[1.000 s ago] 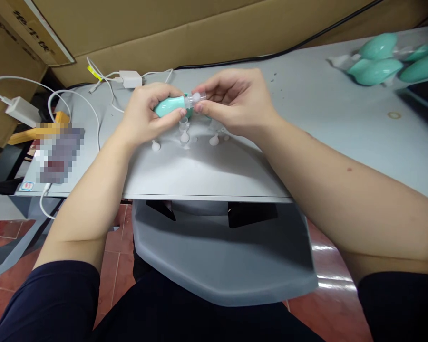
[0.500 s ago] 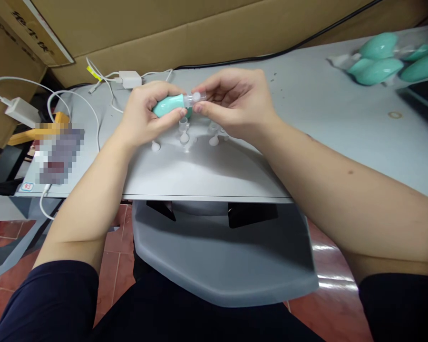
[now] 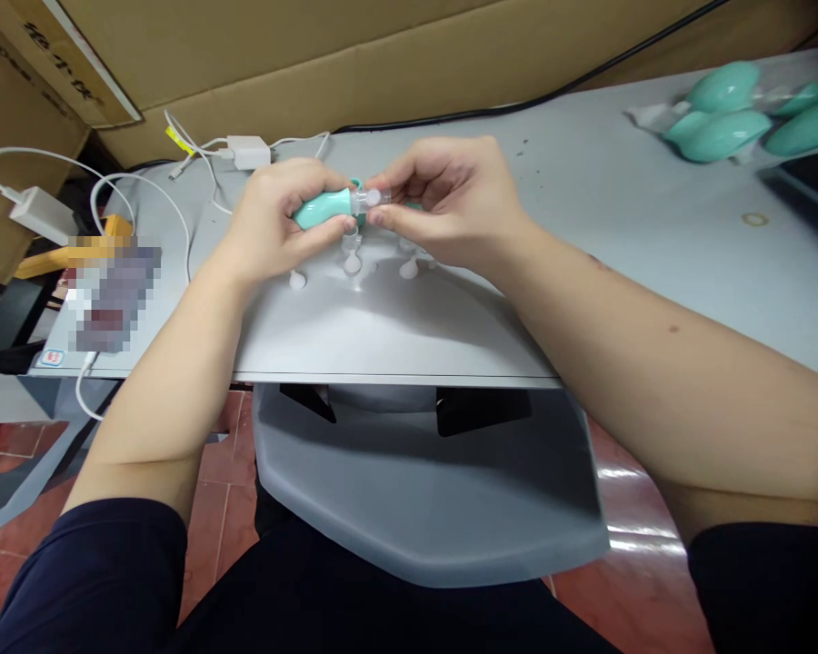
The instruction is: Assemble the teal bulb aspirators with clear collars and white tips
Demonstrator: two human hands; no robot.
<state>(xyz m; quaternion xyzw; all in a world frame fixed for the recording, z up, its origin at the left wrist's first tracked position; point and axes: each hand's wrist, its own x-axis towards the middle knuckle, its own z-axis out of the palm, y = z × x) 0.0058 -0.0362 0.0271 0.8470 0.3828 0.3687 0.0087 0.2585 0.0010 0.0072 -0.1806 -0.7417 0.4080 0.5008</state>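
mint-green bulb: a glossy, rounded, mint-green bulb [image 3: 323, 210] sits in the left hand [image 3: 265, 213] over the far half of the pale grey counter [image 3: 395, 336], its narrow end aimed near three o'clock.
left hand: curled around the bulb, thumb along its six o'clock side, thumb tip close to the joint.
clear tube: a short, see-through plastic tube [image 3: 363, 202] meets the bulb's narrow end; a small white disc [image 3: 374, 196] shows at it, whether inside or on its wall i cannot tell.
right hand: at three o'clock of the tube, the right hand [image 3: 463, 191] pinches the outer end narrowly between thumb and fingers.
loose white pieces: just beyond the fingers, toward six o'clock, lie a white teardrop-shaped piece [image 3: 353, 263] and a similar one [image 3: 409, 267] at five; another [image 3: 297, 280] rests at seven.
finished-looking pile: more mint-green bulbs [image 3: 719, 136] lie well apart, at about two o'clock.
handling the joint: the step appears to be seating or adjusting the tube; best to keep tube and bulb on one line, press evenly, and avoid squeezing the bulb, which may be flexible.
likely slip: a tilted push could skew the tube or shift the disc; a grip close to the joint should steady it.
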